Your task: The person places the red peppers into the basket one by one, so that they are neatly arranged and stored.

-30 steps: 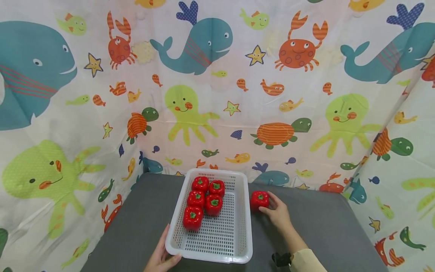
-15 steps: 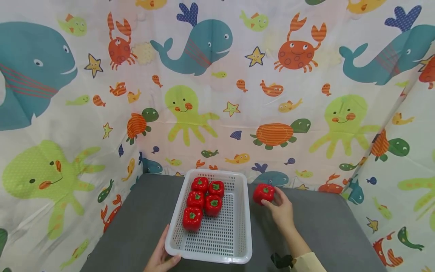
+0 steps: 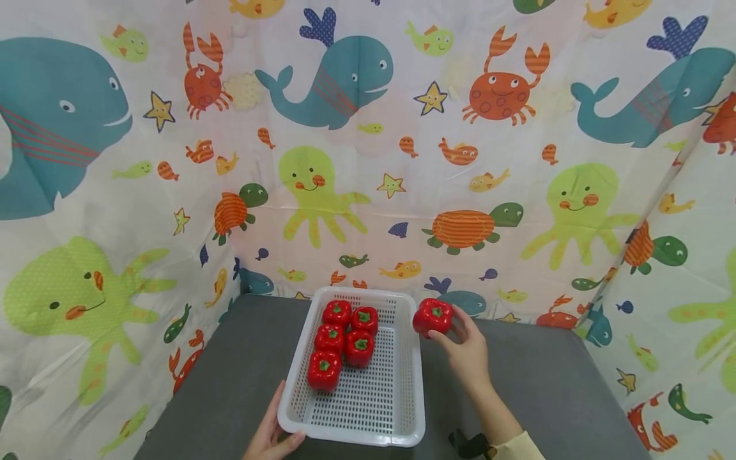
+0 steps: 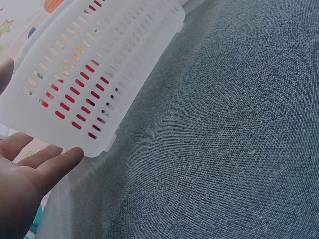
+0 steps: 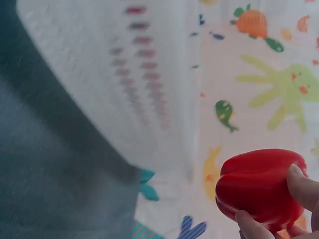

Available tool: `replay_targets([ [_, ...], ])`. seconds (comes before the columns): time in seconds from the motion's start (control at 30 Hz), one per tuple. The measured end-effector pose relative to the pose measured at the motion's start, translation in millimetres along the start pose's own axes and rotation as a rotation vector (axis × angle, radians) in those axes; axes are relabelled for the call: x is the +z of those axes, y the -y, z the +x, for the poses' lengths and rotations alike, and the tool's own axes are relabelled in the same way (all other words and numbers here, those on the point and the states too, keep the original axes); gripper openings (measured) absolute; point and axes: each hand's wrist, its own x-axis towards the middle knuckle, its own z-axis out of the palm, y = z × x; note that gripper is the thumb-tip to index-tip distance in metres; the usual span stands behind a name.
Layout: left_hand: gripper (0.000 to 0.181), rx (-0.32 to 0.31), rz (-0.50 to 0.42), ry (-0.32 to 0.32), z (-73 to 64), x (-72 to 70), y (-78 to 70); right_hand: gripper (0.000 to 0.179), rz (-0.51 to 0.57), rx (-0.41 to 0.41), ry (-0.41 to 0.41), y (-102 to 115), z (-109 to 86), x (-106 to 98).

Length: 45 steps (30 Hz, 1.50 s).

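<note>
A white perforated plastic basket (image 3: 368,436) stands on the grey table, with several red bell peppers (image 3: 324,370) grouped along its left side. My left hand (image 3: 270,434) holds the basket's near left corner, thumb at the front and fingers along the side. In the left wrist view, fingertips (image 4: 75,155) touch the corner's lower edge. My right hand (image 3: 468,351) grips one more red bell pepper (image 3: 432,317) between thumb and fingers, in the air beside the basket's right rim. This bell pepper (image 5: 259,186) shows its smooth side in the right wrist view.
A dark grey table surface (image 3: 540,383) lies around the basket. Cloth printed with sea animals (image 3: 356,191) hangs behind and on both sides. A black object (image 3: 468,444) is at my right wrist by a pale yellow sleeve (image 3: 515,448).
My right hand has raised the bell pepper from the table and, after a small shift right, moved it left to the basket's rim. The left hand keeps its place on the corner.
</note>
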Motion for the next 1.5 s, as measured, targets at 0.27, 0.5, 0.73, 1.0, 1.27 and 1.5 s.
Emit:
replay_targets([
  [0.27,0.101,-0.036,-0.016,-0.003,-0.4,0.6,1.5,0.084,0.010,-0.009,0.024,26,-14.8,9],
  [0.5,0.101,-0.036,-0.021,0.009,1.5,0.9,1.5,0.083,-0.005,-0.036,0.076,36,-27.3,20],
  [0.73,0.102,-0.010,-0.010,-0.010,1.6,1.1,3.4,0.084,-0.038,-0.053,0.149,40,-39.3,45],
  [1.0,0.101,0.010,0.008,-0.027,1.3,1.4,2.0,0.080,-0.004,0.010,0.214,30,-48.1,71],
  [1.27,0.102,0.003,0.018,-0.033,0.2,0.0,1.9,0.080,-0.014,0.110,0.320,18,-54.7,95],
  [1.5,0.103,-0.008,0.011,-0.040,0.7,1.0,3.2,0.081,-0.084,0.161,0.374,8,-54.4,113],
])
